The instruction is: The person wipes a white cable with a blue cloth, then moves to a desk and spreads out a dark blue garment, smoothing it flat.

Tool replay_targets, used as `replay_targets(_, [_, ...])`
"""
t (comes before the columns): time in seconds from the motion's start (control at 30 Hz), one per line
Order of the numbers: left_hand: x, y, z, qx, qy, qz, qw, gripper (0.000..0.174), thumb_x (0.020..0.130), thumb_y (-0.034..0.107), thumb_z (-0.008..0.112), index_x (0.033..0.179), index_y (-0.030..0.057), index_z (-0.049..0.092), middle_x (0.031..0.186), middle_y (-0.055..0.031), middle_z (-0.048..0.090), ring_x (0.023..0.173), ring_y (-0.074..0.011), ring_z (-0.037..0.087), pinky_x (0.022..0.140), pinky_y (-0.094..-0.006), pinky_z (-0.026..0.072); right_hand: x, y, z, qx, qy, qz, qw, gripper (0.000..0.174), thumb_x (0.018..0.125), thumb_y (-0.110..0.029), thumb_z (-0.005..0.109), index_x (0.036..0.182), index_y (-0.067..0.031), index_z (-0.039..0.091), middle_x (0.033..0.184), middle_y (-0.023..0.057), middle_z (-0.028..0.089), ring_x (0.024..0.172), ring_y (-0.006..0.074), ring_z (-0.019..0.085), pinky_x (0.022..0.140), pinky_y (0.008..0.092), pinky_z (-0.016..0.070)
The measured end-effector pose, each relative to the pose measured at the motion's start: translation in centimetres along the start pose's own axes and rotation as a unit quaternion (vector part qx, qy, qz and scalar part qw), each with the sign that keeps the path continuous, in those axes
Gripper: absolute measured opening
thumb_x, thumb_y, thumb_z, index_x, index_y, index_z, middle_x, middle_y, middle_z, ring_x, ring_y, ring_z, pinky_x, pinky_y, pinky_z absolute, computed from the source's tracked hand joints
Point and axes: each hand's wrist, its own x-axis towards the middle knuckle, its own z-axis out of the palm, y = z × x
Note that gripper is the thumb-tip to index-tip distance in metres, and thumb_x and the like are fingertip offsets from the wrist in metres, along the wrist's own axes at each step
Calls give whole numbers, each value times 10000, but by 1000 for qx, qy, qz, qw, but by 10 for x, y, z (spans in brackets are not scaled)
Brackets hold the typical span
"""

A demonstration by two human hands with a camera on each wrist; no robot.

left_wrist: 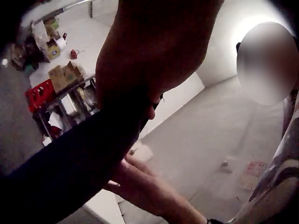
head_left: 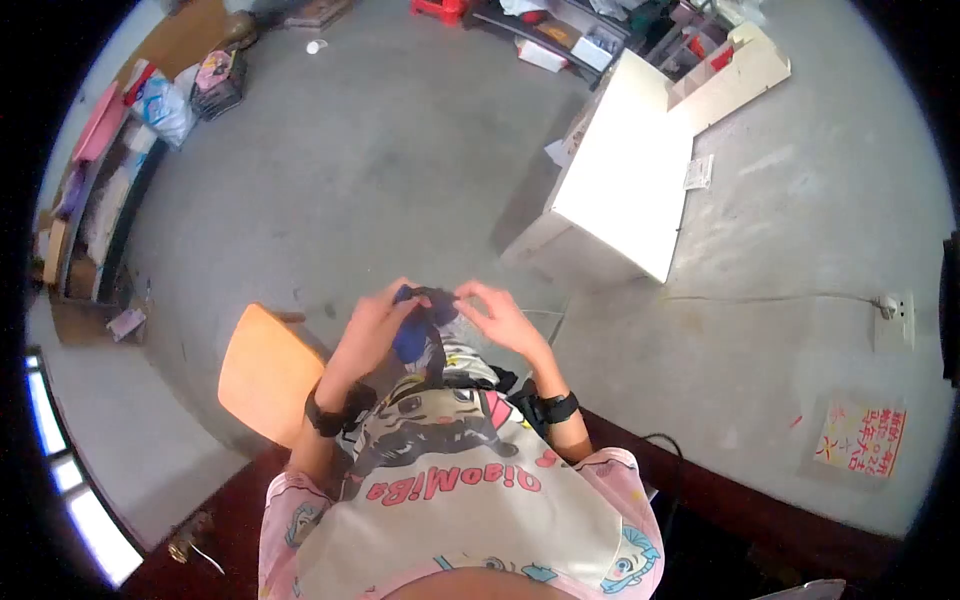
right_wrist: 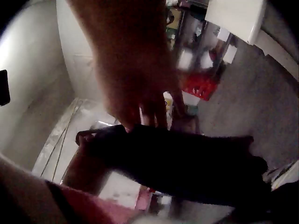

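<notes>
A dark blue piece of cloth [head_left: 410, 343] hangs between both hands in front of the wearer's lap. My left hand [head_left: 372, 328] pinches its upper edge on the left. Opposite, my right hand [head_left: 497, 318] holds the other end with thumb and fingers. In the left wrist view the cloth [left_wrist: 70, 158] is a long, nearly black strip below the left hand [left_wrist: 156, 46]. The right wrist view has the fingers of the right hand [right_wrist: 135, 84] at the top edge of the dark cloth [right_wrist: 196, 168]. Its exact kind is hidden by shadow.
A tan chair [head_left: 265, 375] stands close on the left. To the front right is a white table [head_left: 630, 180], with a wall outlet [head_left: 893, 312] and cord beyond. Low shelves [head_left: 100, 230] with bags stand at far left; a red crate [head_left: 437, 10] is at the back.
</notes>
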Motion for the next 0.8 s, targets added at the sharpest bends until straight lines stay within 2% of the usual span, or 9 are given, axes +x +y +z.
replay_targets(0.1, [39,-9,-20,-9,27,27,999,165,856,102,424,906,-6,539,728,-112,585,635,-157,509,616,-278,405,42,-1,-12,6,53,-1,999,174,820,-153,551,903,-2,529,766,101,593,679,212,567,639,294,440])
replay_targets(0.17, [65,-15,-38,-11,16,-17,1000,187,866,98,410,909,-23,546,765,-97,596,708,-135,519,671,-268,410,77,0,-19,21,61,32,997,165,817,-150,557,887,-4,528,769,115,587,679,227,566,626,296,443])
replay_targets(0.23, [97,-31,-51,-74,76,-29,994,209,880,104,392,898,-27,554,817,-83,594,776,-131,523,733,-264,406,114,6,-23,18,66,-11,998,151,817,-160,555,883,-26,534,728,91,577,653,151,558,603,271,434])
replay_targets(0.27, [120,-33,-60,-85,74,-41,993,229,890,113,379,884,-34,555,861,-68,588,824,-140,521,777,-263,396,137,18,-26,10,60,1,998,154,816,-162,557,882,-25,531,722,96,584,651,162,559,600,282,439])
replay_targets(0.3, [145,-39,-68,-69,86,-36,993,231,892,124,383,886,-30,556,847,-64,579,840,-132,511,773,-261,389,162,27,-27,37,76,-8,996,158,800,-149,570,856,-8,527,747,151,571,673,269,580,605,335,443])
replay_targets(0.43, [253,-70,-94,-31,89,-31,995,265,907,179,381,884,-10,566,824,-49,553,817,-133,498,756,-257,380,249,56,-65,-14,128,-58,990,169,786,-167,569,838,-10,531,741,149,572,673,309,566,587,365,439])
replay_targets(0.5, [312,-70,-103,-88,8,-15,996,289,918,218,377,892,5,570,838,-44,553,811,-131,497,763,-260,378,276,54,-95,0,195,-37,980,176,784,-173,565,829,-7,527,756,148,575,666,332,551,582,377,434])
replay_targets(0.57, [359,-67,-108,-55,14,3,998,303,923,245,382,907,5,565,855,-43,557,814,-130,500,769,-266,379,298,58,-116,-50,230,-47,971,155,789,-157,554,812,-7,521,739,149,567,674,334,544,582,384,421])
replay_targets(0.8, [509,-73,-78,-112,-231,82,963,264,916,200,400,898,-8,562,864,-41,561,806,-131,504,745,-262,395,313,83,-169,-114,293,37,948,207,783,-199,566,834,-5,516,758,151,551,736,329,532,644,391,411])
